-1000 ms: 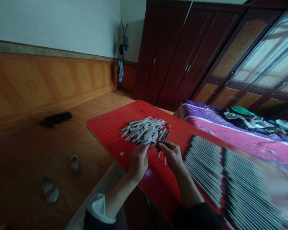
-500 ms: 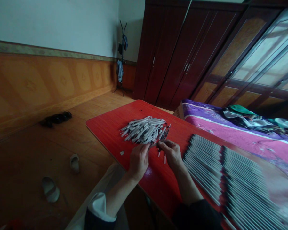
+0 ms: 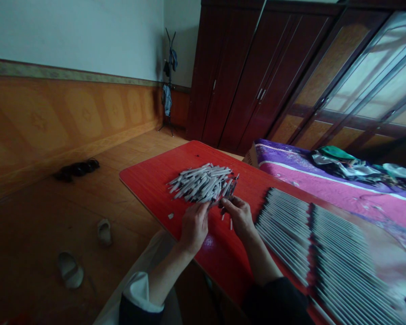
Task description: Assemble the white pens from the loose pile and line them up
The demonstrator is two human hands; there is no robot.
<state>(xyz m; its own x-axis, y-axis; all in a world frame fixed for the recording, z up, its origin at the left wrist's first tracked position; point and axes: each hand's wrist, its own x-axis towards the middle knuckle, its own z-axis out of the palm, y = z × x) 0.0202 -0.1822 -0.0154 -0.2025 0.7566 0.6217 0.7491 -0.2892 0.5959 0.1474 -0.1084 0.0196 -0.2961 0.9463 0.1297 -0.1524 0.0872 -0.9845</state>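
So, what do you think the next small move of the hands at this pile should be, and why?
Probably the right hand should pick up the loose white piece on the red table, since it lies apart from the pile of white sticks, right beside that hand.

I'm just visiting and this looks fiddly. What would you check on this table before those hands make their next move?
Right hand holding something: cannot tell, the fingers hide it.
Left hand at the pile of white sticks: ok, its fingers reach the pile's edge.
Rows of sticks to the right: ok, neatly lined up.
Loose white bits on the red table: not ok, a few lie apart from the pile.
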